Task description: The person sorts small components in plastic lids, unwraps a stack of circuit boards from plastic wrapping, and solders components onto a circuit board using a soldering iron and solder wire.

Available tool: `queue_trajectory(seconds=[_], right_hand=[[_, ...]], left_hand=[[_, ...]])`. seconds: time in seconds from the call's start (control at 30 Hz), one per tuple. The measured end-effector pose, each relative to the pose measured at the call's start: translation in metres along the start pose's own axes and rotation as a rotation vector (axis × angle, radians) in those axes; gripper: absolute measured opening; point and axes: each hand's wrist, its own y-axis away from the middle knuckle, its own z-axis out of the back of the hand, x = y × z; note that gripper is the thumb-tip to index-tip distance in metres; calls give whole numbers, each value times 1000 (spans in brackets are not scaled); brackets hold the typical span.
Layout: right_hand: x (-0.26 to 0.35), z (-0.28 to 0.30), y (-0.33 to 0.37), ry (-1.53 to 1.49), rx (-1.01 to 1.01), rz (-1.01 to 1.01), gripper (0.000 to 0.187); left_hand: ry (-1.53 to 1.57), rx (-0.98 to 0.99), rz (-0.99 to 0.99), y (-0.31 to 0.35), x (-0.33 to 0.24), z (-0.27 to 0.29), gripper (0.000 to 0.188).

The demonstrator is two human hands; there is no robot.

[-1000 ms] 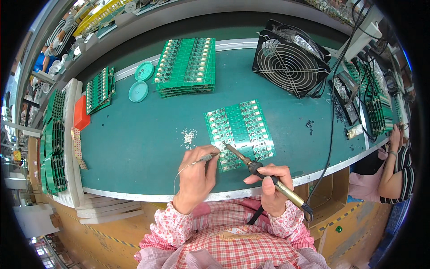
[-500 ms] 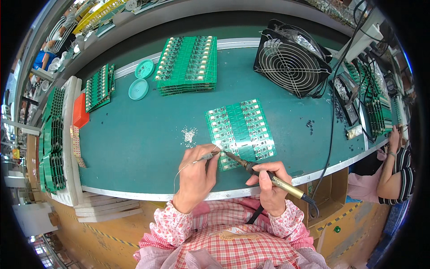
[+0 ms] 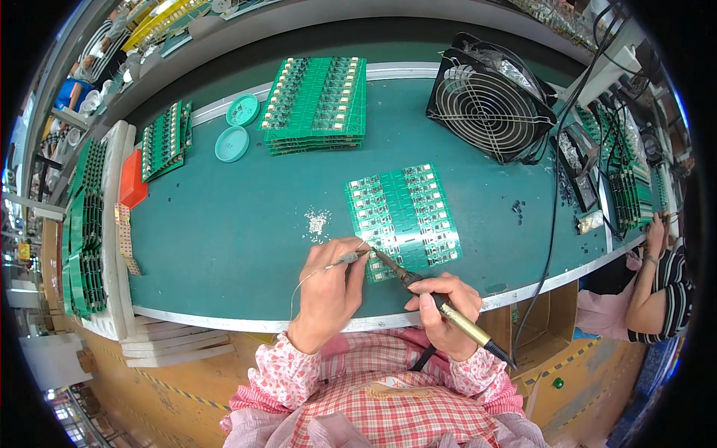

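My right hand (image 3: 447, 313) is closed around the gold-and-black handle of a soldering iron (image 3: 464, 325), with its tip angled down at the near left part of a green circuit board (image 3: 403, 198). My left hand (image 3: 328, 287) pinches a thin solder wire (image 3: 297, 290) that runs through a short grey sleeve, and the fingertips sit at the board's near left edge, beside the iron's tip. The board lies flat and carries rows of small white and black parts. My fingers partly hide its near left corner, so contact at the tip is too small to make out.
Small white parts (image 3: 317, 224) lie left of the board. Behind stand a stack of circuit boards (image 3: 317, 104), two teal lids (image 3: 232, 143) and a black fan (image 3: 489, 104). A red box (image 3: 134, 181) is at left. A black cable (image 3: 553, 246) hangs at right, near another person's arm (image 3: 648, 287).
My right hand has turned the iron's handle so its rear end sits lower and closer to me. My left hand has barely moved.
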Motion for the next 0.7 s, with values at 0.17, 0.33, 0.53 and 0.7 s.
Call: queue_trajectory(seconds=[0.17,0.33,0.53,0.7], right_hand=[[2,1,-1,57,15,65,12],[1,1,0,58,-50,42,11],[1,-2,2,-26,-68,12,11],[-8,-2,26,10,-299,-230,10]], left_hand=[[6,8,-13,-1,-1,0,20],[-6,30,-15,-7,1,0,19],[-111,5,39,-2,-3,11,17],[-56,32,-52,-1,-1,-7,17]])
